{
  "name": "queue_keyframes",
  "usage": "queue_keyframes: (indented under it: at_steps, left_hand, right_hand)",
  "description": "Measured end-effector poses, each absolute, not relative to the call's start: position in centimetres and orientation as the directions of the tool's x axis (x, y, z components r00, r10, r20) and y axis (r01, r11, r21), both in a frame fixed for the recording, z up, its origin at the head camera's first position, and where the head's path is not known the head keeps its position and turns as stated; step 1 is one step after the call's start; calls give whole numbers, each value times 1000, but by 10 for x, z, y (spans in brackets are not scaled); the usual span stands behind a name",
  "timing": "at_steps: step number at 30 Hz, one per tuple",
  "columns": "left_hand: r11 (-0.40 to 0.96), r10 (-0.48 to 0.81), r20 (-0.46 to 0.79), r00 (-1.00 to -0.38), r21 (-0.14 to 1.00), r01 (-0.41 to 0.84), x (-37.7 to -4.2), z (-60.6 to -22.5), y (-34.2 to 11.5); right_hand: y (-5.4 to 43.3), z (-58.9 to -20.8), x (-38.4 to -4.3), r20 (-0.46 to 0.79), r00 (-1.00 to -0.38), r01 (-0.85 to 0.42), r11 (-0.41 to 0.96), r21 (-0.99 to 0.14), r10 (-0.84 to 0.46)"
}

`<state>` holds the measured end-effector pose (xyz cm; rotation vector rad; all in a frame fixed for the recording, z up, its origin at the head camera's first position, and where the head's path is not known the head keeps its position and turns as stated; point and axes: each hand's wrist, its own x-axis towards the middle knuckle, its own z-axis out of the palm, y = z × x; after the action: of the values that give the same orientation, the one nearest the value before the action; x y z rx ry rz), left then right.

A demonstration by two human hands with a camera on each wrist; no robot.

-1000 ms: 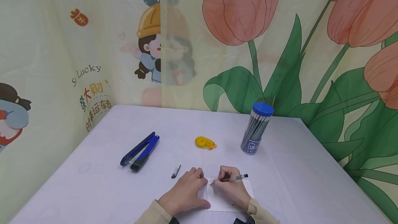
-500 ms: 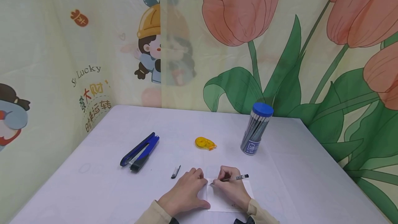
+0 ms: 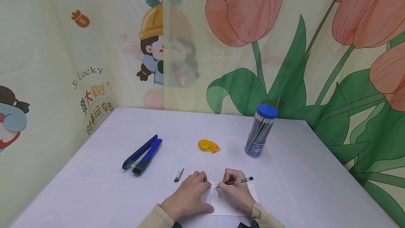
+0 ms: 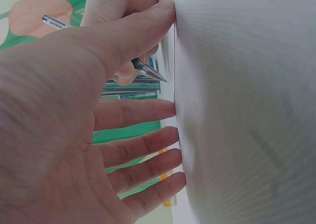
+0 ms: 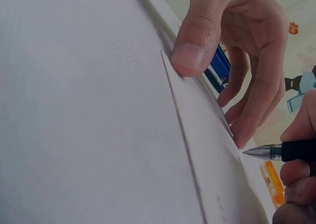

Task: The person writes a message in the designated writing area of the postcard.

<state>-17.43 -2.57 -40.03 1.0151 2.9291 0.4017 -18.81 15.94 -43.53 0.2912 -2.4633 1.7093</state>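
A black-gripped gel pen (image 3: 246,179) is pinched in my right hand (image 3: 236,192), its metal tip (image 5: 256,152) pointing down at the upper left of a small white sheet of paper (image 3: 223,207). Tiny dark marks show near that tip and at the paper's lower right. My left hand (image 3: 190,197) rests along the paper's left edge, thumb on the lower left corner. In the left wrist view, the fingers (image 4: 143,142) of that hand are spread and fairly straight, fingertips down on the surface. Left of this hand lies a pen cap (image 3: 179,174).
A blue and black stapler (image 3: 143,156) lies on the white-covered table (image 3: 95,189) at the left. Farther back is a yellow correction tape (image 3: 209,145). At the back right stands a clear jar of pencils (image 3: 260,133) with a blue lid. A patterned curtain (image 3: 186,97) borders the table.
The pen tip has shifted very slightly to the right on the paper, the right hand with it. The left hand and the paper stay put.
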Motion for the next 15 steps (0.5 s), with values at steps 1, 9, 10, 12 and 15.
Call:
queue_keyframes:
  at_steps: [1,9,10,12,15]
  left_hand:
    - [757,610,66,-790,247,605,-174,-400,-26]
    - [754,611,68,-789,252,606,-174,-400,-25]
    - [754,611,69,-789,254,606,-174,-400,-26]
    - [754,610,68,-790,257,605,-174,-400,-26]
    - [757,606,62,-793,262,599,-174,-400,-25]
  right_hand:
    - [159,-435,-188,212,-974,-228,337,-913,-83]
    - [160,-432,-188,202,-974,-224,333,-916,-100]
    - [160,-432,-188,202,-974,-224,332,-916,-102]
    - [160,-433,-188,198,-974,-222,323,-920,-106]
    - [161,-435,-189,199,-973,-225,318,-921,-115]
